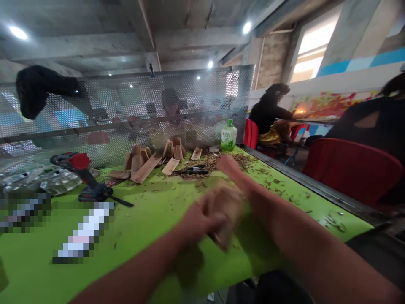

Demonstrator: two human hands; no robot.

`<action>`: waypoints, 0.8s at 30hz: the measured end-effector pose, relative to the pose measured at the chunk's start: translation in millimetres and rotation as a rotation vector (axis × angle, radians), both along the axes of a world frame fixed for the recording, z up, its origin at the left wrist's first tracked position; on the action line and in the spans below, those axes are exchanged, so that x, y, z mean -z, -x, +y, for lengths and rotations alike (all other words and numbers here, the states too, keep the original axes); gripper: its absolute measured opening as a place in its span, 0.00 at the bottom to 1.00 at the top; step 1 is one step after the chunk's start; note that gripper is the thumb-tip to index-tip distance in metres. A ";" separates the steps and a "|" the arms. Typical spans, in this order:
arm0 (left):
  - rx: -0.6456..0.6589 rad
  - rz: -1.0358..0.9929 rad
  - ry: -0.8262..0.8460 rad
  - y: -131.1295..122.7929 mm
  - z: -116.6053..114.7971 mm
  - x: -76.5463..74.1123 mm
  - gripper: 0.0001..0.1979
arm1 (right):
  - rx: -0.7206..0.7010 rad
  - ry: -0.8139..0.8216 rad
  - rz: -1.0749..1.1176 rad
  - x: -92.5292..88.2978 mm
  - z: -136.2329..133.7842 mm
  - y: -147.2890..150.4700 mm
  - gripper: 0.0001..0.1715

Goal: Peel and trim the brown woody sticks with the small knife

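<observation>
My left hand [201, 219] is motion-blurred, seems closed on a kraft paper packet [226, 211], can't confirm grip. Packet is in front of me over the green table [133, 236], left hand nearest, right forearm [259, 198] just beside it. Long axis lost in blur. Right hand [229, 164] is further out, above scattered dried stems [202, 169]; can't tell open or closed, nothing visible in it.

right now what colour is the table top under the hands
The table top is bright lime green, best seen in the head view.
</observation>
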State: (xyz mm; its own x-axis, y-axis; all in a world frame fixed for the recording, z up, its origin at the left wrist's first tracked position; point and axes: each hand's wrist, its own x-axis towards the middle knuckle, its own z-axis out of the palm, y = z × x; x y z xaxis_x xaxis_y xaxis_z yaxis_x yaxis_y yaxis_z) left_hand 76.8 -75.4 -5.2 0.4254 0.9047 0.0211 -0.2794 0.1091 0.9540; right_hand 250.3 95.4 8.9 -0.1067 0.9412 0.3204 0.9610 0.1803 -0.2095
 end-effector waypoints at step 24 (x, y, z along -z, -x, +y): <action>-0.323 -0.145 0.039 29.2 46.3 1.2 0.29 | -0.171 -0.136 0.009 -0.6 -36.4 38.6 0.13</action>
State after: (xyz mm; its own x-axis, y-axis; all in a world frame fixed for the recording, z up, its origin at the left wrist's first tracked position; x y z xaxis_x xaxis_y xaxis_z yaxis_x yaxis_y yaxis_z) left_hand 47.6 -29.1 -6.5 0.1124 0.9934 0.0230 -0.4374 0.0287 0.8988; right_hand 211.7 59.0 9.5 -0.2573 0.8579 0.4447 0.9122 0.3675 -0.1811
